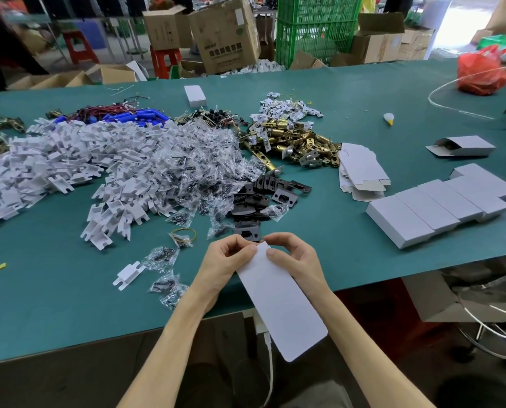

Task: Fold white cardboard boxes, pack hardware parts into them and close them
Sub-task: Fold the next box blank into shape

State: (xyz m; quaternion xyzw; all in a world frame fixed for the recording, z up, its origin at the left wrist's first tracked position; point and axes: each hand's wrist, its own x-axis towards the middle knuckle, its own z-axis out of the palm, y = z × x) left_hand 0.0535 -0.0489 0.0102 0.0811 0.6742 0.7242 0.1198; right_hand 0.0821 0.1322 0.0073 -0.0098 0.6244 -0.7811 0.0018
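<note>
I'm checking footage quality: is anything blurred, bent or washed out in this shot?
Head view: left hand and right hand on the white box are sharp; the table edge bows from the wide lens; the red bag is smeared; top right daylight is blown out.

A red plastic bag (481,73) lies on the green table cover (363,92) at the upper right of the frame, with a small white bottle (388,118) with a yellow tip to its left. Beyond the table, a green plastic crate (316,28) stands at top centre among brown cartons (225,33). Red stools (164,58) show at upper left.
</note>
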